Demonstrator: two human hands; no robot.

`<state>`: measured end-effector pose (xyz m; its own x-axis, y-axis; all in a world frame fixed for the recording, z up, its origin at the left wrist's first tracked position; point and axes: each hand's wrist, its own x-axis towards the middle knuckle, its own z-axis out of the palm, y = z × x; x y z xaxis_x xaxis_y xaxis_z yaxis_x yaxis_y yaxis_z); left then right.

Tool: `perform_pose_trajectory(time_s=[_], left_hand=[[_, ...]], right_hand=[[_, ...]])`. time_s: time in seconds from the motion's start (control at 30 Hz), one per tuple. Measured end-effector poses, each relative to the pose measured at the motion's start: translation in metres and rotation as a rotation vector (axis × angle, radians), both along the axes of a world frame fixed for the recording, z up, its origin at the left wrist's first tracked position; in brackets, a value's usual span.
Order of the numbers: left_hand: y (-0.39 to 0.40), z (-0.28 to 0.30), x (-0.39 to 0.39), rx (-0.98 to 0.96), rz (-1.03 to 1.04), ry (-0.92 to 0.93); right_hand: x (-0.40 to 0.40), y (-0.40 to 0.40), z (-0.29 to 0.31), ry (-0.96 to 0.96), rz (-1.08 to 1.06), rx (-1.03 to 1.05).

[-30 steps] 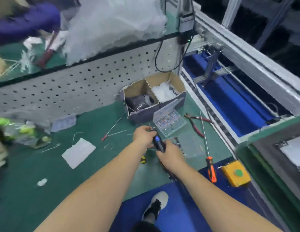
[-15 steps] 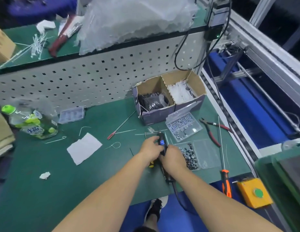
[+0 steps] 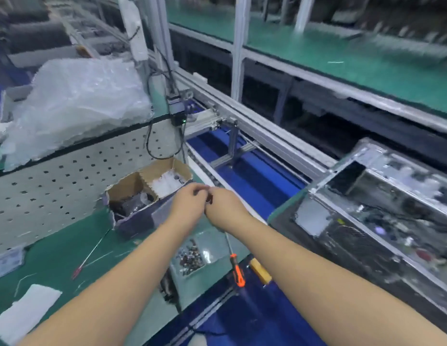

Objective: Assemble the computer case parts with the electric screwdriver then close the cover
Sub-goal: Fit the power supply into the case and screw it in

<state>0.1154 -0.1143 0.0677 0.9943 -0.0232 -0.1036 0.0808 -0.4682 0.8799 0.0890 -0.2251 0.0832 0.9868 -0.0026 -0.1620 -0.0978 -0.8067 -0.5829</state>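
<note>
Head view: both hands [image 3: 192, 206] meet above ragged cardboard box [image 3: 132, 191].

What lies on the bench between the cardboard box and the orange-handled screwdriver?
In the head view, a clear tray of screws lies between the cardboard box and the orange-handled screwdriver.

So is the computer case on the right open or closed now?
Open: the computer case has no cover on top, and its internals show.
</note>
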Motion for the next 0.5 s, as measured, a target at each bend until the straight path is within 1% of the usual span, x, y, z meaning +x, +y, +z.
perform_pose_trajectory(time_s=[0.1,0.17,0.23,0.33,0.43,0.5], left_hand=[[-0.099,0.043,-0.032,-0.116,-0.191,-0.088],[-0.169,0.056,-0.063,-0.124,-0.394,-0.082],[-0.240,0.060,-0.100,-0.054,-0.615,-0.122],[-0.326,0.056,-0.154,0.024,-0.823,-0.167],[-0.382,0.050,-0.195,0.061,-0.982,-0.181],[-0.407,0.047,-0.210,0.111,-1.068,-0.194]], right_hand=[[-0.063,-0.109,0.046,-0.169,-0.133,-0.023],[-0.117,-0.186,0.062,-0.202,-0.247,-0.104],[-0.175,-0.261,0.071,-0.198,-0.396,-0.177],[-0.260,-0.349,0.070,-0.138,-0.638,-0.215],[-0.339,-0.404,0.057,-0.079,-0.792,-0.193],[-0.381,-0.428,0.046,-0.043,-0.886,-0.177]])
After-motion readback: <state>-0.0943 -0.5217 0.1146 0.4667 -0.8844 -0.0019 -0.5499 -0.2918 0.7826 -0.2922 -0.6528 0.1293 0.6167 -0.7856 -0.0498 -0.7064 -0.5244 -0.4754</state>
